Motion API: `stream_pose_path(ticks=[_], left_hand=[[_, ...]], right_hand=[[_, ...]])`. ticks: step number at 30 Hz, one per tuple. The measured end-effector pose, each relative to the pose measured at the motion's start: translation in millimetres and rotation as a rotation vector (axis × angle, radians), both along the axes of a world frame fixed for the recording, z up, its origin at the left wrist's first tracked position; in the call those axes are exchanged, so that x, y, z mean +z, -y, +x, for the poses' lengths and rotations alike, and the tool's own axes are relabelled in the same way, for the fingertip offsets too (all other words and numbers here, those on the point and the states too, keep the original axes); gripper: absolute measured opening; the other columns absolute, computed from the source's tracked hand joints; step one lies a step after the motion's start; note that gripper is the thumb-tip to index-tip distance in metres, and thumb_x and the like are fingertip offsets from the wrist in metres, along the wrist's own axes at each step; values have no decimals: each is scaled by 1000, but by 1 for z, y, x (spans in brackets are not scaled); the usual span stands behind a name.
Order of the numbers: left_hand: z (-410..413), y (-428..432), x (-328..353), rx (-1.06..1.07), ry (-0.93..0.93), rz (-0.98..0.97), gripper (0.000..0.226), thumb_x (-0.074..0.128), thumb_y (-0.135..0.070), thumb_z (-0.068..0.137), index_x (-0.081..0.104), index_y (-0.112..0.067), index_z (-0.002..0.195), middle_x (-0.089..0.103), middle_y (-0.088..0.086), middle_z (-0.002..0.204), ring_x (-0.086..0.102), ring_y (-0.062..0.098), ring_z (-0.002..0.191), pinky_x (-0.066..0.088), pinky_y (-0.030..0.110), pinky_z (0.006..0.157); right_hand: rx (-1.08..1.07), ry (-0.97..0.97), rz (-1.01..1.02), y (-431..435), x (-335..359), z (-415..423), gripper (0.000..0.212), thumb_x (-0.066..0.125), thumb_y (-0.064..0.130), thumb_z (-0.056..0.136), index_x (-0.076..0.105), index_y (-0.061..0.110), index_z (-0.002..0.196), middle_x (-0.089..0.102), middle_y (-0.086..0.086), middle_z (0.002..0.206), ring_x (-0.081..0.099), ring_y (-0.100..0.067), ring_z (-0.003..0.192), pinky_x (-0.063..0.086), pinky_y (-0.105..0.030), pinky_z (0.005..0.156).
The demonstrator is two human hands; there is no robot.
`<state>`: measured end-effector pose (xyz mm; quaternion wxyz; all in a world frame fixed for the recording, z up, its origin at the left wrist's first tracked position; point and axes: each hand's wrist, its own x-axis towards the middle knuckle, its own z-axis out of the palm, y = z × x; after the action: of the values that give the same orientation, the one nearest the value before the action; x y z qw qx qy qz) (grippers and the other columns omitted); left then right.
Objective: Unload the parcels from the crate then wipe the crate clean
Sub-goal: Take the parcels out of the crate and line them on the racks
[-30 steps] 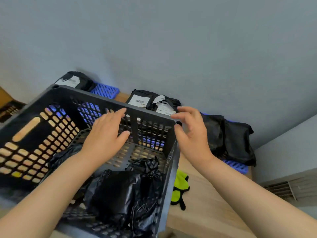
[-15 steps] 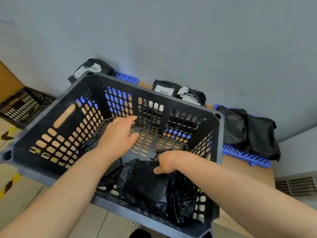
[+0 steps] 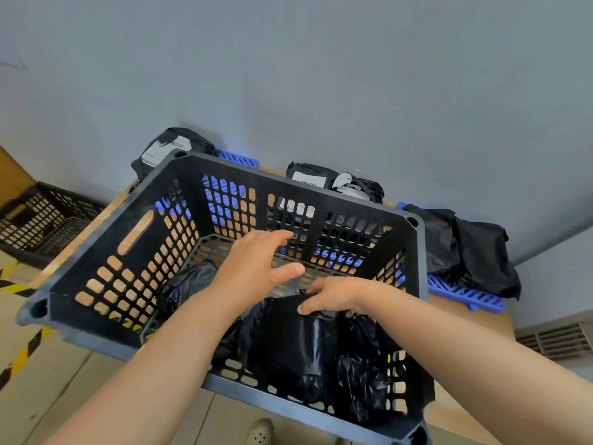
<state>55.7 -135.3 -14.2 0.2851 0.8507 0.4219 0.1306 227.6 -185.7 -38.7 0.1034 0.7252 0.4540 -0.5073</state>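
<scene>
Black plastic wraps the parcel (image 3: 288,348) that my right hand (image 3: 333,297) pinches by its top edge, fingers curled; it lies in the near part of the dark slotted crate (image 3: 96,339) on the wooden counter (image 3: 455,319), with a crumpled parcel (image 3: 362,380) just to its right and another (image 3: 189,284) by the left wall. My left hand (image 3: 256,268) hovers over the crate floor, fingers spread, holding nothing. Behind the crate, labelled parcels (image 3: 170,147) lean against the wall, their barcode print too small to read, and black bags (image 3: 475,252) rest on a blue tray (image 3: 465,293).
</scene>
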Motion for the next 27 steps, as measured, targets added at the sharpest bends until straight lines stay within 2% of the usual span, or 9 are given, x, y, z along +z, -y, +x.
stream_pose_path(ticks=[6, 9, 11, 15, 17, 19, 22, 24, 27], left_hand=[[-1, 6, 6, -132, 133, -37, 72, 68, -56, 74, 39, -37, 137, 43, -22, 128, 31, 4, 126, 28, 34, 107], [-3, 6, 6, -167, 246, -78, 74, 59, -69, 58, 37, -51, 127, 42, -30, 124, 34, 0, 123, 32, 33, 105], [-3, 7, 6, -178, 285, -94, 78, 59, -71, 54, 33, -54, 126, 42, -28, 127, 34, 0, 124, 32, 31, 105], [-2, 12, 12, -225, 158, -71, 102, 68, -64, 54, 22, -43, 143, 27, -27, 135, 22, -2, 127, 25, 29, 108], [1, 12, 12, -184, 115, 15, 100, 76, -49, 65, 18, -37, 146, 29, -26, 135, 23, -2, 128, 21, 25, 108], [2, 10, 11, -88, 120, 101, 82, 74, -38, 76, 28, -34, 143, 42, -21, 131, 35, 5, 126, 29, 26, 104], [0, 8, 12, 51, 229, 26, 47, 69, -36, 81, 48, -38, 123, 52, -26, 108, 52, 4, 103, 40, 23, 78], [-1, 7, 13, 130, 266, -28, 35, 66, -39, 83, 52, -38, 115, 58, -23, 101, 55, 2, 94, 41, 22, 71], [-2, 3, 12, 232, 296, -90, 32, 61, -41, 86, 56, -30, 116, 63, -16, 102, 58, 7, 92, 45, 29, 74]], right_hand=[[-257, -114, 80, 0, 26, 21, 43, 60, 46, 83, 54, 32, 123, 52, 1, 129, 47, -23, 117, 44, -40, 88], [-481, -175, 156, -1, 45, 35, 23, 61, 41, 83, 61, 26, 100, 62, 3, 99, 52, -18, 97, 40, -31, 72], [-666, -203, 179, -1, 56, 44, 20, 65, 38, 81, 56, 21, 84, 57, 2, 76, 48, -16, 81, 33, -25, 61], [-906, -311, 159, -1, 69, 54, 25, 68, 36, 73, 50, 22, 66, 53, 6, 58, 48, -9, 57, 26, -18, 50], [-937, -354, 132, 1, 70, 53, 25, 67, 38, 73, 52, 21, 65, 55, 6, 56, 49, -8, 55, 25, -15, 43], [-939, -414, 105, 4, 68, 51, 28, 64, 41, 77, 54, 18, 64, 56, 5, 57, 47, -8, 50, 26, -13, 38], [-925, -557, 115, 5, 62, 49, 44, 53, 54, 85, 56, 14, 68, 54, 1, 59, 40, -6, 40, 33, -13, 35], [-950, -636, 191, 4, 59, 47, 54, 41, 62, 90, 60, 12, 84, 58, -4, 64, 41, -8, 44, 37, -16, 39], [-1028, -615, 395, 0, 53, 39, 55, 37, 57, 94, 58, 7, 106, 65, -9, 77, 50, -13, 54, 42, -22, 47]])
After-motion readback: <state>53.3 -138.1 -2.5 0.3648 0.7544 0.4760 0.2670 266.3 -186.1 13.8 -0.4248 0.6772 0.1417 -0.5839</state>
